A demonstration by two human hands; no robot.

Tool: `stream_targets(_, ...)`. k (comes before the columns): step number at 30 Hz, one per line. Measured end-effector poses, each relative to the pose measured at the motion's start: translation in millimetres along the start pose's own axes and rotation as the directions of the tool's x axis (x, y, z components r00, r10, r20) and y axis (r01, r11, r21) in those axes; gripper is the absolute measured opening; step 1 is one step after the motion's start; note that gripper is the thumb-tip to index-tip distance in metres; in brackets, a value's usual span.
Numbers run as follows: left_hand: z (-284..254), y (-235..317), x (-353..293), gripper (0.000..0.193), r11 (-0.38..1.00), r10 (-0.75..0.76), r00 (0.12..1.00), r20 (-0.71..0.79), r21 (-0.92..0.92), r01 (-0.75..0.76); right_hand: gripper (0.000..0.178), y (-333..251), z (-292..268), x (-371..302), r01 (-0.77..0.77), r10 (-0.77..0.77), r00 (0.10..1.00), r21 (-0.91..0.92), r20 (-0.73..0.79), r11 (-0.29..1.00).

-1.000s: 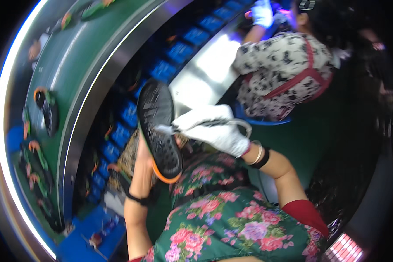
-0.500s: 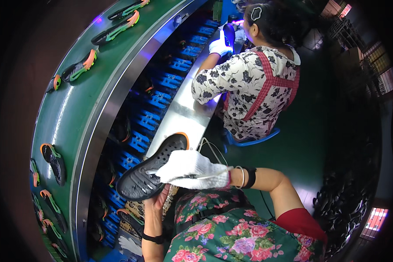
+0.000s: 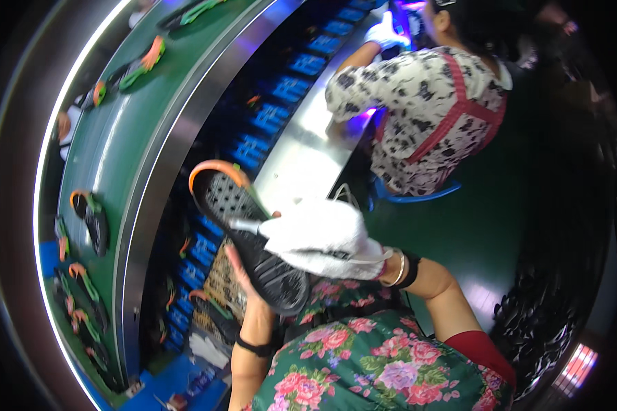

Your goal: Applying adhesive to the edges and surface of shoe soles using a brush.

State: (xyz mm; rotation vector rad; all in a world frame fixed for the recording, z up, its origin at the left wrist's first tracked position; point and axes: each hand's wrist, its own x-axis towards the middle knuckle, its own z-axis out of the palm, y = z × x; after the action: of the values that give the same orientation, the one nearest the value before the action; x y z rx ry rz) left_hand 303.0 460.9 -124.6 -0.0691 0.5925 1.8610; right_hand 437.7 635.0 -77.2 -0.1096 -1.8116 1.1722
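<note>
A black shoe (image 3: 273, 275) with an orange rim and a perforated end is tilted in front of me, its grooved inner face toward me. My bare left hand (image 3: 242, 275) grips it from below, thumb along the edge and most fingers hidden behind. My right hand (image 3: 322, 236), in a white knitted glove, is closed around a slim tool with a pale, silvery tip (image 3: 245, 225). That tip lies over the middle of the shoe, whether touching I cannot tell. The tool's handle is hidden in the glove.
A green conveyor belt (image 3: 127, 127) on the left carries several black, orange and green shoes. Beside it runs a rack with blue holders (image 3: 250, 147). A metal worktop (image 3: 301, 161) leads to a seated co-worker (image 3: 425, 116). A white glove (image 3: 209, 349) lies low by my left arm.
The shoe has turned in my left hand, its orange-rimmed end swinging up and left. The tool tip now shows plainly over it. The whole view has shifted.
</note>
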Motion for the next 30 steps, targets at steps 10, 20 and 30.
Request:
stream_targets(10,-17,-3,-12,0.082,0.909,-0.080,0.996,0.031,-0.409,0.085,0.027,5,25,31,0.080,-0.076,0.995,-0.051,0.062,0.995)
stream_targets(20,-31,2,-20,0.094,0.890,-0.091,0.995,0.045,-0.445,0.102,0.028,1,32,26,-0.024,-0.013,0.978,0.174,0.209,0.985)
stream_targets(30,-41,13,-13,0.091,0.978,-0.032,0.999,-0.016,-0.208,0.028,0.025,13,37,13,-0.055,0.043,0.989,0.080,0.142,0.995)
